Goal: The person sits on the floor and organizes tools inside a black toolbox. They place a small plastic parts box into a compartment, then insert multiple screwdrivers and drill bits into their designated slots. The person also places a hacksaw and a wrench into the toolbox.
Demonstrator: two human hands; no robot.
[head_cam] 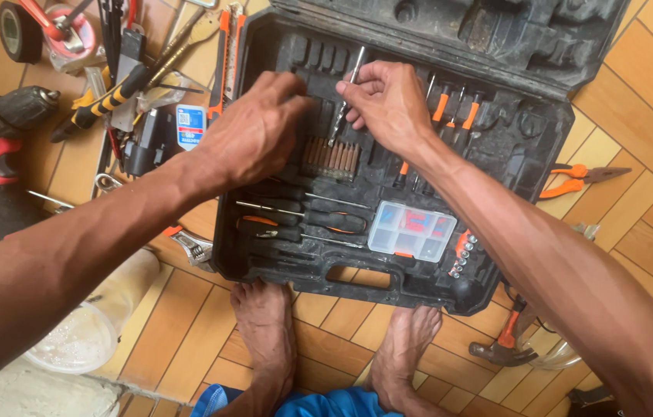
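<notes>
Soft, even daylight fills the scene, warm on the wooden floor [635, 232]. Shadows are faint; a mild one lies under the open black tool case [419, 286] along its near edge. The case's dark interior swallows detail. A small clear plastic box [411, 230] shows a pale sheen. The forearms at the near corners bulge and blur slightly from wide-angle distortion.

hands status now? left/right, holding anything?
Left hand: curled over the tool case, fingers hidden; cannot tell if it holds anything.
Right hand: closed, pinching a drill bit.
</notes>
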